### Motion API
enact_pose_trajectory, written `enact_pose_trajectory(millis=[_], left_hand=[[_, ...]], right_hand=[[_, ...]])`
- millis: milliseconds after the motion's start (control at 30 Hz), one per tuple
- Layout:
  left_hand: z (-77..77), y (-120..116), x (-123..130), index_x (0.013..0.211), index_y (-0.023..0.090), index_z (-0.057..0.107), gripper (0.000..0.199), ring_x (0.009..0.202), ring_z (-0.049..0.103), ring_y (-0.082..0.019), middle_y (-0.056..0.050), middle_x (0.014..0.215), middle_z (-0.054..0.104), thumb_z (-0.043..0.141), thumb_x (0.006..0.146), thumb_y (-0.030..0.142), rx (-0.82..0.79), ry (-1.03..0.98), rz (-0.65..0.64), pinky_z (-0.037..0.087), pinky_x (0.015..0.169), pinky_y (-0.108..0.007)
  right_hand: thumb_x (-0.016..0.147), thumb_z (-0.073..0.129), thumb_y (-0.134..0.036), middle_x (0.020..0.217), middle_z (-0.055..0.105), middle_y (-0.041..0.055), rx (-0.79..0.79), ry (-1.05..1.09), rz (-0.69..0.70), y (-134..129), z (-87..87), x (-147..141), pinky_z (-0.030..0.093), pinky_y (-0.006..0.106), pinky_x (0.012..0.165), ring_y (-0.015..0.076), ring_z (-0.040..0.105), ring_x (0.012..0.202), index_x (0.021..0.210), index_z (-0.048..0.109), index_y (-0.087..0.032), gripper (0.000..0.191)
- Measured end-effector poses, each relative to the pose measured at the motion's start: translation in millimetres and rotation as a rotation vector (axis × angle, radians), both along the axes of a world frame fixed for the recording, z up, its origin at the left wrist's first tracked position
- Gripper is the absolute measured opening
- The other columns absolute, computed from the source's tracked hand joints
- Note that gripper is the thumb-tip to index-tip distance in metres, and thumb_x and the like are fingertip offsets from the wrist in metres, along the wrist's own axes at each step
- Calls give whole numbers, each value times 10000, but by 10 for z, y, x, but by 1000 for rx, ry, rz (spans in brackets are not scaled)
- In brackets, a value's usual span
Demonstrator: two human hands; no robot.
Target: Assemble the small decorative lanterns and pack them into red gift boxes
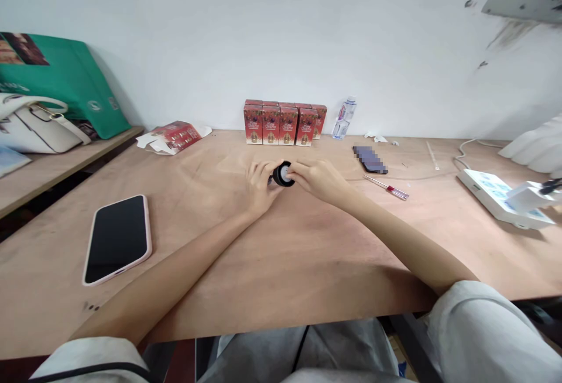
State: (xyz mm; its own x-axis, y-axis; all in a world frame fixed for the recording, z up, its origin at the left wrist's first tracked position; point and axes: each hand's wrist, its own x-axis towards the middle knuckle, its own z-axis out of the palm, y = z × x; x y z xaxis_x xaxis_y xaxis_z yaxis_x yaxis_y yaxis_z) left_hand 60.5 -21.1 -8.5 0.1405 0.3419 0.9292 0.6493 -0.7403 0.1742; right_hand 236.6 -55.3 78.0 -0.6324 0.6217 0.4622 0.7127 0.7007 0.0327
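Note:
Above the middle of the table my left hand (259,186) is closed around a short black cylindrical object (278,175). Its round end faces me, with a black rim and a pale disc inside. What kind of thing it is I cannot make out. My right hand (317,177) reaches in from the right with fingers pinched together, the tips at the pale disc and rim. The far end of the object is hidden by my left hand. Behind both hands stand several red printed boxes (287,126) in two rows against the wall.
A phone (117,239) lies at the left, an opened red box (174,137) behind it. To the right are a clear bottle (345,118), a dark phone-like slab (370,159), a screwdriver (389,187) and a white power strip (500,198). A white handbag (39,125) sits far left.

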Motion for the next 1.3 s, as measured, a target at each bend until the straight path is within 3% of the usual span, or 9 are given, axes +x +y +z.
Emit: enact_pose_trajectory(millis=[167, 400, 533, 700, 833, 1000, 1100, 1200, 1300], left_hand=[[4, -8, -5, 1162, 208, 590, 403, 890, 554, -206, -66, 999, 667, 624, 854, 467, -22, 16, -8, 411, 814, -335], [-27, 11, -9, 1172, 231, 612, 423, 871, 553, -206, -63, 989, 661, 617, 847, 502, -53, 37, -31, 415, 805, -346], [-40, 23, -14, 1161, 244, 628, 430, 866, 539, -206, -62, 986, 653, 619, 836, 526, -81, 31, -22, 406, 819, -357], [-36, 13, -20, 1157, 256, 633, 396, 873, 518, -205, -55, 975, 641, 664, 822, 465, -37, 52, -7, 404, 813, -346], [-29, -5, -24, 1156, 250, 627, 358, 850, 491, -196, -59, 981, 648, 690, 824, 368, 37, 94, -42, 408, 789, -331], [-22, -21, -24, 1138, 272, 640, 325, 851, 495, -202, -63, 982, 649, 679, 831, 372, -16, 125, -17, 405, 797, -348], [-19, -36, -25, 1177, 278, 613, 348, 887, 525, -212, -66, 1011, 646, 660, 844, 369, -15, 137, 2, 413, 813, -363], [-27, -48, -24, 1247, 258, 544, 394, 996, 555, -228, -88, 1128, 625, 625, 866, 318, 11, 121, -30, 440, 848, -381], [-53, -40, -16, 1251, 253, 514, 359, 1145, 550, -227, -107, 1267, 568, 564, 895, 256, 6, 148, -120, 453, 952, -419]], right_hand=[[845, 607, -174, 732, 666, 12, -195, 339, 95, 53, -16, 32, 394, 225, 649, 113, 564, 650, 790, 636, -170, 62], [827, 616, -205, 657, 663, 8, -347, 433, 82, 43, -1, 8, 401, 230, 626, 102, 549, 591, 717, 649, -159, 124], [797, 651, -223, 647, 663, 8, -357, 448, 90, 61, -30, -1, 401, 237, 623, 100, 542, 578, 688, 659, -156, 128], [792, 668, -357, 587, 621, -1, -502, 551, 110, 117, -53, 17, 406, 250, 605, 110, 544, 567, 648, 661, -170, 236], [682, 744, -469, 585, 599, 1, -571, 626, 109, 157, -87, 51, 384, 253, 563, 114, 532, 565, 589, 643, -173, 327], [580, 802, -501, 501, 530, -38, -689, 662, 16, 220, -129, 91, 329, 235, 482, 86, 451, 463, 583, 559, -176, 406], [524, 846, -481, 606, 578, -31, -661, 697, 33, 252, -80, 133, 396, 234, 526, 99, 516, 543, 671, 549, -176, 450], [602, 811, -513, 804, 649, 15, -668, 720, 37, 259, -29, 172, 468, 253, 610, 128, 600, 675, 864, 578, -176, 486], [755, 658, -611, 921, 687, 60, -885, 731, 55, 261, -67, 166, 509, 280, 674, 160, 641, 782, 970, 596, -180, 485]])
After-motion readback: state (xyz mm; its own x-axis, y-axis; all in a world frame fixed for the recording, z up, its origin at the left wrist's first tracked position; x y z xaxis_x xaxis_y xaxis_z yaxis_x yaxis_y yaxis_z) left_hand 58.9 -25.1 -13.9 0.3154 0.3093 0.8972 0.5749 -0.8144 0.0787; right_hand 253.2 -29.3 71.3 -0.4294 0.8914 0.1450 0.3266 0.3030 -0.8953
